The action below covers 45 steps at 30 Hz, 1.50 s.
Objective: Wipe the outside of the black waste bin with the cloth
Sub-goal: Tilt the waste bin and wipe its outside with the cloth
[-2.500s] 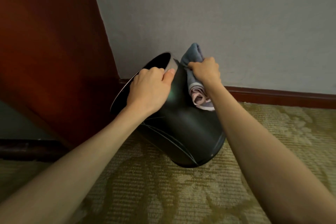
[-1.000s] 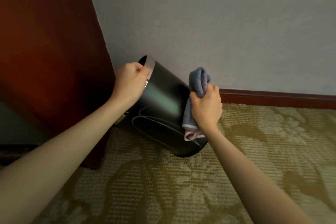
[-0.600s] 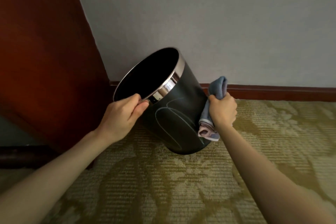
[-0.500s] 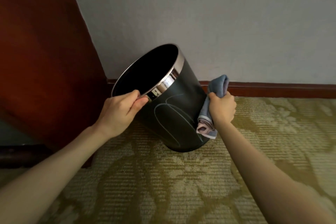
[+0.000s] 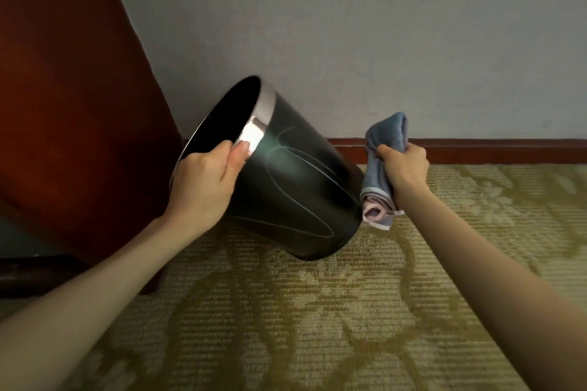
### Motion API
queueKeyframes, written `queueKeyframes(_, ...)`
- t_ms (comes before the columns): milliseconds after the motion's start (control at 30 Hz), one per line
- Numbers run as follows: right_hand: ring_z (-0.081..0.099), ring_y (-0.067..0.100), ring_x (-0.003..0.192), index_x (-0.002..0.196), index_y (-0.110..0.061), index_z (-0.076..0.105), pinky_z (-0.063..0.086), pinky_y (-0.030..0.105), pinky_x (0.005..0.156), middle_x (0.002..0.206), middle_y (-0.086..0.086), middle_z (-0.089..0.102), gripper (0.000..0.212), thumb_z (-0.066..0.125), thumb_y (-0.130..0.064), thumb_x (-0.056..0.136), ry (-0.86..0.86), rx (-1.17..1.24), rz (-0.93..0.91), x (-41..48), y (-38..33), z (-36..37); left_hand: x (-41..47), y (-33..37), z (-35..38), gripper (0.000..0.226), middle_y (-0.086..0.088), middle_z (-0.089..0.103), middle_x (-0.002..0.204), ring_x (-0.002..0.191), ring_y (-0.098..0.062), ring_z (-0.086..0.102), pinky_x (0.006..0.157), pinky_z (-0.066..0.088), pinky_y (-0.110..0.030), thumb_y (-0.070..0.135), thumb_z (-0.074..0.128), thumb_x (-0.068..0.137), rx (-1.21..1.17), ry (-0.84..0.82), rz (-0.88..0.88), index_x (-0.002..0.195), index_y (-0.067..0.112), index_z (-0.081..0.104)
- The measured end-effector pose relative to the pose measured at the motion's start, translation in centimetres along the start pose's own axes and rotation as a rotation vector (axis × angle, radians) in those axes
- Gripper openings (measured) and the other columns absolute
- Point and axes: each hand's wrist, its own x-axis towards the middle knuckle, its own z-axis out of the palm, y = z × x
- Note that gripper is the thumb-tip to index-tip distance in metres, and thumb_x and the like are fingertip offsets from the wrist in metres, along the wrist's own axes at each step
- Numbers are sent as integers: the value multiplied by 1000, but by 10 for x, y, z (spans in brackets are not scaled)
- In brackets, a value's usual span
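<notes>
The left hand [image 5: 206, 181] is gripping the rim of the black waste bin [image 5: 295, 194], its fingers curling over the edge into the mouth while the thumb is lying flat on the chrome band [image 5: 265, 111] outside. The bin is leaning over to the left, close to the wooden panel [image 5: 63, 105], with its base pointing down and to the right above the patterned carpet [image 5: 317, 327]; whether the base edge is touching the carpet cannot be told. Half a second ago the mouth was facing the camera as a wide oval; now it is showing only as a narrow dark sliver, and the curved side with its pale line pattern is turning towards the viewer. The right hand [image 5: 403, 168] is clenching the bunched blue cloth [image 5: 382, 149], whose pink-edged end is hanging below the fist. Earlier the cloth was pressing against the bin's right flank; now only its lower end is sitting against, or just beside, the wall of the bin near the base, while its upper end is standing clear, with the skirting board [image 5: 492, 149] showing between them. The grey wall [image 5: 349, 41] is rising behind both.
</notes>
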Motion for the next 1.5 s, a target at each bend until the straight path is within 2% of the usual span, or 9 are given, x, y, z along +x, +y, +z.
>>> queueKeyframes(133, 62, 30, 82, 93, -9, 61, 53, 42, 75, 91, 10, 64, 31, 66, -31, 73, -39, -62, -32, -6, -7, 8, -2, -10, -13, 52, -12, 45, 48, 43, -28, 45, 45, 35, -40, 32, 35, 100, -55, 88, -184, 58, 5, 46)
queueKeyframes(367, 60, 28, 75, 85, -16, 60, 48, 37, 65, 83, 8, 64, 22, 64, -34, 74, -139, -175, -178, -19, -22, 34, -13, -27, -35, 55, -9, 42, 49, 47, -27, 44, 52, 39, -42, 30, 36, 100, -47, 133, -401, 57, -3, 47)
queueKeyframes(533, 53, 18, 61, 82, -16, 57, 37, 29, 53, 72, 3, 56, 21, 65, -33, 74, -193, -264, -233, -22, -22, 47, -11, -18, -38, 53, -5, 42, 48, 46, -23, 44, 50, 35, -38, 30, 36, 100, -22, 97, -327, 54, 5, 46)
queueKeyframes(700, 55, 25, 69, 87, -21, 58, 40, 32, 62, 78, 6, 60, 21, 64, -35, 73, -211, -331, -200, -17, -9, 44, 3, -1, -35, 52, 0, 43, 47, 46, -22, 45, 51, 30, -33, 33, 38, 99, -26, -28, -191, 51, 13, 44)
queueKeyframes(900, 56, 25, 71, 102, -14, 63, 41, 32, 61, 84, 9, 62, 31, 62, -33, 77, -208, -323, -152, -9, -3, 41, 26, 4, -33, 61, -9, 47, 55, 54, -34, 51, 50, 40, -38, 66, 16, 81, 236, -96, -100, 62, 12, 39)
queueKeyframes(1067, 49, 25, 67, 103, -13, 60, 35, 31, 59, 83, 7, 55, 35, 60, -37, 78, -175, -392, -130, -9, -11, 49, 30, -5, -27, 65, -20, 54, 57, 57, -40, 54, 55, 45, -48, 54, 28, 89, 79, -52, -123, 65, -2, 52)
queueKeyframes(1200, 58, 34, 82, 97, -15, 56, 42, 36, 66, 92, 10, 60, 30, 56, -39, 80, -115, -436, -165, -23, -18, 58, 24, -14, -27, 61, -16, 54, 56, 54, -35, 53, 53, 44, -44, 51, 25, 93, 186, -10, -174, 65, 2, 52)
queueKeyframes(1333, 57, 40, 92, 111, -15, 55, 37, 37, 70, 109, 13, 57, 38, 53, -39, 81, 6, -419, -219, -49, -27, 68, 24, -21, -25, 55, -16, 57, 61, 62, -35, 55, 59, 46, -46, 45, 25, 95, 249, 29, -249, 65, 7, 49)
queueKeyframes(1500, 55, 35, 78, 102, -15, 50, 33, 36, 62, 99, 8, 48, 31, 54, -37, 80, 159, -313, -355, -98, -24, 76, 34, -26, -20, 60, -26, 62, 77, 76, -44, 59, 70, 51, -52, 45, 23, 97, 304, 39, -307, 79, 1, 58)
